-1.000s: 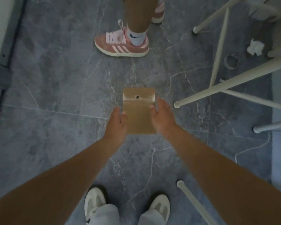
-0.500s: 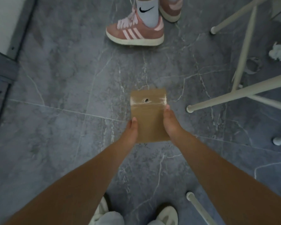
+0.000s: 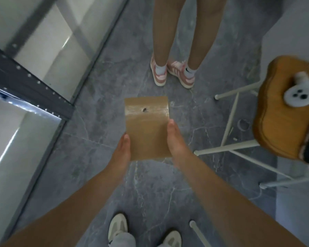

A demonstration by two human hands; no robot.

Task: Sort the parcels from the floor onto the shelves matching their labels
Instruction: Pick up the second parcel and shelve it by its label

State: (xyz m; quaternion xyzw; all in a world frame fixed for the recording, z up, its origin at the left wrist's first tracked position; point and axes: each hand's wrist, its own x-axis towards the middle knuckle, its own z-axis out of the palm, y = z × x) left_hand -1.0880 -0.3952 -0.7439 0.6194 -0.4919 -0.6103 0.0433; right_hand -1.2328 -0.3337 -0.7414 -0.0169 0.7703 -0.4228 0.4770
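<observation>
Brown parcel [image 3: 146, 129]; grey marbled floor [image 3: 114, 82]; pink white-striped sneakers [image 3: 180, 75]; orange-brown stool [image 3: 278, 122].

We stand in a small indoor storage and sorting room. To the left we see a metal shelving rack [image 3: 30, 86], with dark perforated beams and grey uprights framing pale shelf boards. Beneath us the floor [image 3: 89, 154] is hard grey tile with white marble-like veins. A brown paper parcel [image 3: 146, 129], taped across its top, is held over that floor. To the right stands a wooden stool [image 3: 278, 122] on thin white metal legs.
</observation>
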